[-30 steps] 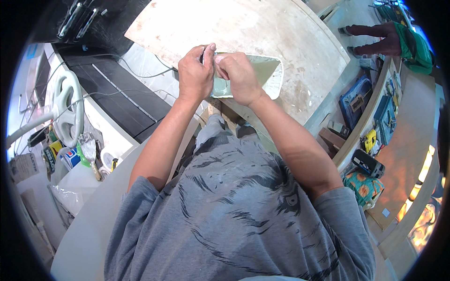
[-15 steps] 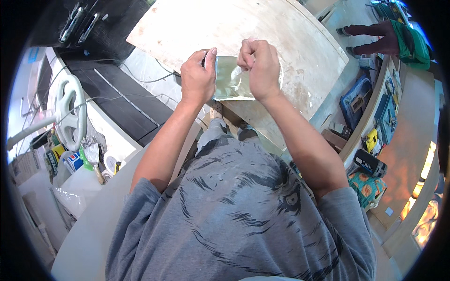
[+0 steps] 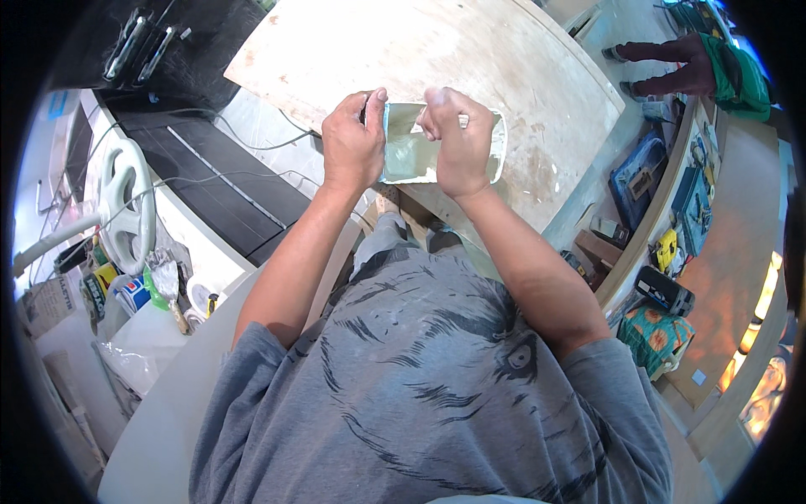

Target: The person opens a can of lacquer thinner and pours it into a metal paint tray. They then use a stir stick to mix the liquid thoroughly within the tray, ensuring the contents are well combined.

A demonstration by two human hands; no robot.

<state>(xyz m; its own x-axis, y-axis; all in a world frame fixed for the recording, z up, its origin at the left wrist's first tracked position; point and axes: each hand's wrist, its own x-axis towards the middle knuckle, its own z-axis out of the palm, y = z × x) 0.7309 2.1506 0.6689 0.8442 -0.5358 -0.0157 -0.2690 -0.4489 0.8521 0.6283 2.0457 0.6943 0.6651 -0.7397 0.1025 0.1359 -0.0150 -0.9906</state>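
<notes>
A rectangular tub (image 3: 411, 179) with rounded corners, a whitish rim and a grey-green inside is at the near edge of the work board. My left hand (image 3: 353, 139) is closed on its left side, thumb pointing up along the wall. Over the right half of the tub is my right hand (image 3: 463, 147), its fingers curled in and slightly blurred. A pale, whitish patch shows beside those fingers, but what they hold, if anything, is hidden. The tub's bottom and contents are hard to make out.
The pale, stained board (image 3: 353, 50) spreads beyond the tub. Left are a white handwheel (image 3: 126, 202), a loose cable and a brush (image 3: 176, 315) among packages. At right, a shelf carries tools and a black case (image 3: 663, 291). Another person (image 3: 714, 76) is at the far right.
My right hand has turned and shifted slightly left and toward me over the tub, uncovering more of its right rim. My left hand keeps its grip almost unmoved.
</notes>
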